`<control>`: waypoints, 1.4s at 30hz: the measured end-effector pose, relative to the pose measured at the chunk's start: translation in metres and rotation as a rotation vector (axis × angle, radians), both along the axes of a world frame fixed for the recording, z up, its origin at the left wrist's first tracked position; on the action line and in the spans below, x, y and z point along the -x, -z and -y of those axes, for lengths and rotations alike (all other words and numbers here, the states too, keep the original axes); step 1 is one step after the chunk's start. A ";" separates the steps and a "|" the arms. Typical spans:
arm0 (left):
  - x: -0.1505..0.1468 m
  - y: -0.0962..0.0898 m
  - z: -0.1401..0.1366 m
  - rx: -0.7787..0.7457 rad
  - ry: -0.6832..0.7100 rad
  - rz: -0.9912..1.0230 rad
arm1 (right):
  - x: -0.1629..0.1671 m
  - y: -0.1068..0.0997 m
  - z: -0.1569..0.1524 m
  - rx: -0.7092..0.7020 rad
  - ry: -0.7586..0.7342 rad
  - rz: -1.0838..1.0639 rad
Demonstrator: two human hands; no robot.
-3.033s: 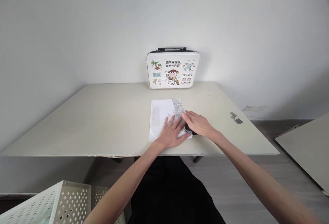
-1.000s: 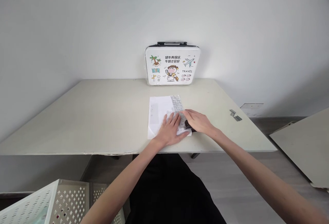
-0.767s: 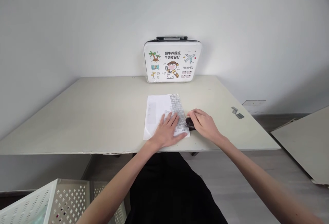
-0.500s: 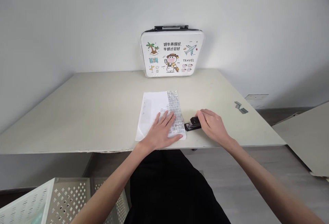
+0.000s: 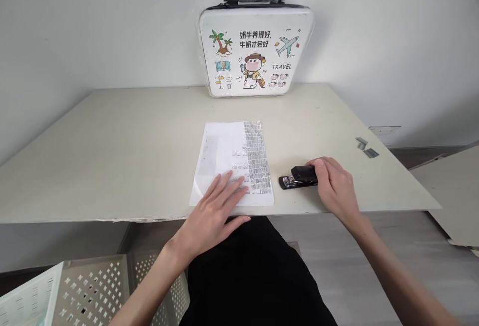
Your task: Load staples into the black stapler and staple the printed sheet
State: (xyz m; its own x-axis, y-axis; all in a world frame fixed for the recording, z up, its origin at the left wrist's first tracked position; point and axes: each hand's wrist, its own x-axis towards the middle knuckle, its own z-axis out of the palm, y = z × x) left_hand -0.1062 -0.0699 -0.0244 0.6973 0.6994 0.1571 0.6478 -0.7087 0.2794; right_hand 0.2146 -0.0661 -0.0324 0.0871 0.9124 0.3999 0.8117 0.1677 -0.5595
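Printed white paper (image 5: 224, 139), perhaps a stack of sheets, lies near the table's front edge, with a dense band of print down its right side. My left hand (image 5: 215, 208) rests with spread fingers over the paper's lower part. To the right of the paper, with a gap between them, a black stapler (image 5: 299, 177) lies on the tabletop, its jaw pointing left toward the sheet. My right hand (image 5: 337, 186) is wrapped around the stapler's rear end, hiding that part.
A white case (image 5: 258, 49) with cartoon prints leans against the wall at the back of the table (image 5: 142, 141). Grey staple strips (image 5: 367, 148) lie near the right edge. White perforated baskets (image 5: 93, 286) stand on the floor at lower left.
The stapler in my right hand has moved right, away from the paper's edge. My left hand has slid back toward me and left on the sheet. The view has shifted slightly closer.
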 end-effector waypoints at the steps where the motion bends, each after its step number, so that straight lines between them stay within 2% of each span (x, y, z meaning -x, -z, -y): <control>1: -0.004 0.000 0.001 0.010 0.016 -0.008 | -0.001 0.000 0.000 0.013 0.015 -0.011; 7: -0.025 0.004 -0.001 -0.025 0.068 -0.026 | -0.003 0.004 0.000 0.051 0.075 -0.068; 16: -0.025 0.007 0.001 -0.184 0.054 -0.135 | -0.001 0.004 0.002 0.081 0.112 -0.173; 29: -0.023 0.007 0.002 -0.179 0.037 -0.085 | -0.003 0.003 0.003 0.160 0.177 -0.370; 35: 0.002 0.003 0.002 -0.157 -0.064 -0.013 | -0.004 0.005 0.002 0.163 0.180 -0.390; 42: 0.045 0.007 -0.004 -0.147 -0.198 -0.060 | -0.005 0.004 0.003 0.181 0.165 -0.391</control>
